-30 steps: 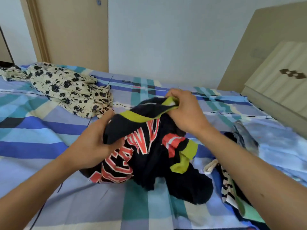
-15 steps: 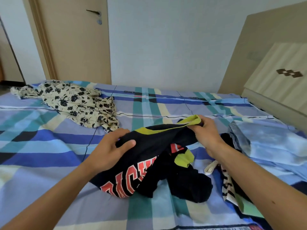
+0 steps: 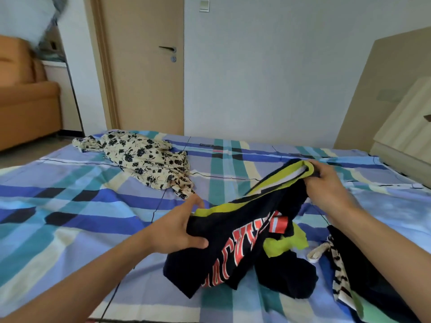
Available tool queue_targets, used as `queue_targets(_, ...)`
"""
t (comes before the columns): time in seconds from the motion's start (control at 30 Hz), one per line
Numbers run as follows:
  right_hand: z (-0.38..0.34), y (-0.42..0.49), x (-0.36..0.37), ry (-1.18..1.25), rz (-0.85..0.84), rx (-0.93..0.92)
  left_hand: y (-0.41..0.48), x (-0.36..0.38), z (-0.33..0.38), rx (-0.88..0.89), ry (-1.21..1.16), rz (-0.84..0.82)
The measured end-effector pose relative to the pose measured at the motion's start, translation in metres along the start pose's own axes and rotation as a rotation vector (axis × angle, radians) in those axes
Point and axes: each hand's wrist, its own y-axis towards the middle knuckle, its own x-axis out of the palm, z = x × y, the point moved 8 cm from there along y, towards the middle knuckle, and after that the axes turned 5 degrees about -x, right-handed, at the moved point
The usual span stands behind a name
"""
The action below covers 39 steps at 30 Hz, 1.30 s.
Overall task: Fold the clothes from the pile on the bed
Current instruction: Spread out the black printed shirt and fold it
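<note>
Obs: black shirt (image 3: 245, 243) w/ red lettering + lime trim, half lifted off bed (image 3: 70, 206). Lower part is bunched on the sheet, just beside rest of pile (image 3: 342, 278) at R. Left hand (image 3: 175, 229) grip: thumb + fingers pinching the dark edge. Right hand (image 3: 328, 190) grip: closed round the gathered lime band, held higher. Judgement: light, limp knit, not slippery, sags btw hands. Best hold prob. shoulder seams or hem corners, then spread flat. Floral dress (image 3: 144, 159) lies well apart.
</note>
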Motion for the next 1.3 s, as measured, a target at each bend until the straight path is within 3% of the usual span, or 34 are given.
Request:
queue_targets(0.13,0.046,-0.014,0.001,0.051,-0.013,0.269,0.004,-0.017,-0.033,-0.191,0.271,0.008)
queue_targets(0.27,0.059,-0.003,-0.013,-0.046,0.028,0.341,0.02,-0.073,-0.013,-0.12,0.22,0.149)
queue_targets(0.43,-0.018,0.06,-0.043,-0.288,0.094,0.133,0.039,-0.208,0.076,-0.026,0.389,0.592)
queue_targets(0.73,-0.276,0.175,-0.162,-0.354,0.363,-0.275,-0.018,-0.396,0.332,0.216,0.637,1.105)
queue_targets(0.83,-0.359,0.181,-0.192,-0.261,0.337,-0.413,-0.05,-0.432,0.396,0.253,0.687,1.265)
queue_targets(0.97,-0.432,0.169,-0.226,0.033,0.119,-0.525,-0.087,-0.466,0.45,0.345,0.729,1.228)
queue_targets(1.07,-0.451,0.165,-0.237,0.086,-0.02,-0.535,-0.107,-0.482,0.47,0.408,0.748,1.205)
queue_targets(1.3,-0.465,0.171,-0.242,0.178,-0.068,-0.592,-0.121,-0.476,0.5,0.404,0.744,1.004)
